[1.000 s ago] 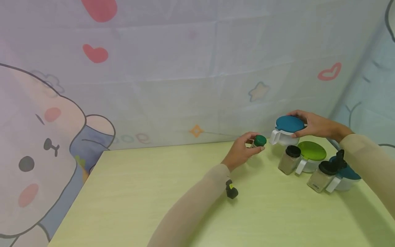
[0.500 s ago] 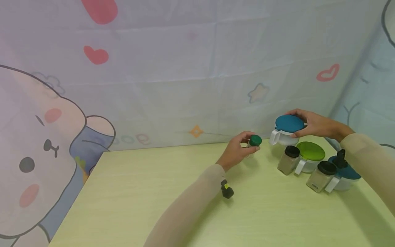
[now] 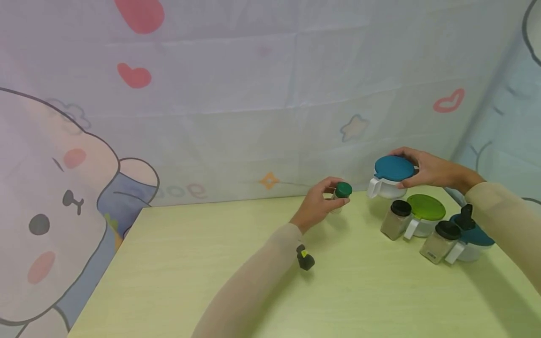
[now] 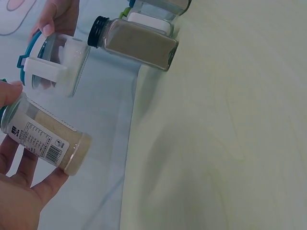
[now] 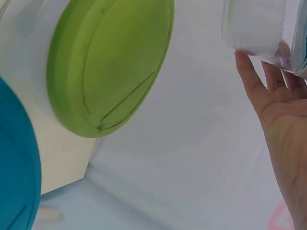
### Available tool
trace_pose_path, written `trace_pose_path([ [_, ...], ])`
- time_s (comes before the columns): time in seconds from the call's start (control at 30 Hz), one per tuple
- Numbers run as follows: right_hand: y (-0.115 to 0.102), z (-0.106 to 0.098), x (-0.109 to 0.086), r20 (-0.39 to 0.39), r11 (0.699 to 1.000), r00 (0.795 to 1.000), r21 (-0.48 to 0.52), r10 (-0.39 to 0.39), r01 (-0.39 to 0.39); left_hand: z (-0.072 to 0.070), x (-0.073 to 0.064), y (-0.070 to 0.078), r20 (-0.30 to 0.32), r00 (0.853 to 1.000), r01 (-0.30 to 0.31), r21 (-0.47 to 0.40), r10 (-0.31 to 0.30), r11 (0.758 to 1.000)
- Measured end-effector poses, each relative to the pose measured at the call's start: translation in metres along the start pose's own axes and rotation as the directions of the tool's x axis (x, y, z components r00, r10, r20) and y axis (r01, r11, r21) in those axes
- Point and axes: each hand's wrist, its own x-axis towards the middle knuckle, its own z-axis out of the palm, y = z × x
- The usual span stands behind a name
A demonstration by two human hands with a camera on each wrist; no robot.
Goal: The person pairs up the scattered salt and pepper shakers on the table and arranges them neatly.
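My left hand [image 3: 318, 204] grips a small round spice jar [image 4: 45, 134] with a green lid, above the table's back edge. Tan powder and a barcode label show on it in the left wrist view. My right hand [image 3: 431, 170] holds a seasoning pot [image 3: 390, 180] with a blue lid and a white handle, thumb and fingers on opposite sides. White contents show through its clear wall in the left wrist view. Both containers are off the table and apart. Below the right hand stands a green-lidded pot [image 3: 426, 209], with a black-capped square jar [image 3: 396, 220] beside it.
Under the right forearm stand another black-capped jar [image 3: 439, 241] and another blue-lidded pot [image 3: 475, 237], close together. A printed cloth [image 3: 236, 141] hangs behind the pale yellow-green table [image 3: 181, 267]. Black devices sit at both wrists.
My left hand has moved left with the spice jar, widening the gap to the blue-lidded pot. The right hand and its pot have shifted only slightly left and up.
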Motion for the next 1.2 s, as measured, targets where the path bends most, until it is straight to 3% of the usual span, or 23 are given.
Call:
trace_pose_path([
  [0.7, -0.024, 0.007, 0.005, 0.036, 0.995, 0.995, 0.017, -0.096, 0.095, -0.020, -0.012, 0.015, -0.004, 1.000, -0.029, 0.058, 0.029, 0.998],
  [0.97, -0.033, 0.013, 0.006, 0.048, 0.992, 0.991, 0.044, -0.121, 0.119, -0.027, -0.019, 0.017, 0.008, 0.998, -0.070, 0.060, 0.069, 0.996],
  [1.2, -0.036, 0.020, 0.005, 0.060, 0.989, 0.990, 0.086, -0.129, 0.123, -0.033, -0.026, 0.019, 0.004, 0.999, -0.051, 0.055, 0.051, 0.997],
])
